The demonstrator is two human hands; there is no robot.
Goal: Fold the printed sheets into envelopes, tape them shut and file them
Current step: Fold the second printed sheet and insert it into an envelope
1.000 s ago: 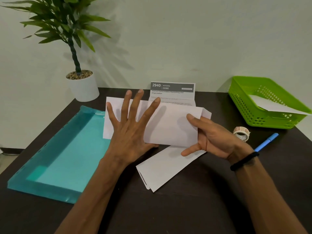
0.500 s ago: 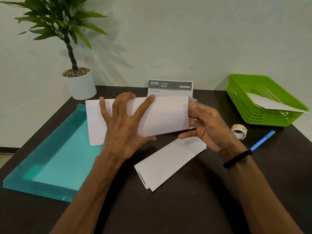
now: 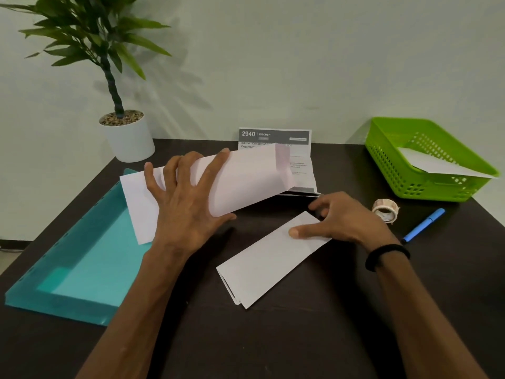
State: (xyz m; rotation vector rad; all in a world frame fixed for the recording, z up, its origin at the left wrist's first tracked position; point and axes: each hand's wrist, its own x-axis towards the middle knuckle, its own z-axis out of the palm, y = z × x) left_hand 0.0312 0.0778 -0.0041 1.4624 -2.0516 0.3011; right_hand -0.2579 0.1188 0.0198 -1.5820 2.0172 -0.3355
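The left hand (image 3: 185,203) holds the thin, bendy envelope (image 3: 246,181) at 11 o'clock. The right hand (image 3: 341,222) lies loose on the folded sheet (image 3: 267,266). Pinch edges softly.

right hand (image 3: 345,220): off the white envelope (image 3: 218,187), now touching the folded sheet (image 3: 270,263) (thumb on top)
left hand (image 3: 185,203): now lifts the envelope alone

Two hands, left (image 3: 188,214) and right (image 3: 344,220), one curled white sheet (image 3: 246,184), one folded envelope (image 3: 267,263), one printed sheet (image 3: 274,136), one teal tray (image 3: 82,269), one green basket (image 3: 404,170) with one paper (image 3: 437,165), one tape roll (image 3: 385,210), one blue pen (image 3: 423,225), one potted plant (image 3: 127,138), one black wristband (image 3: 386,254).
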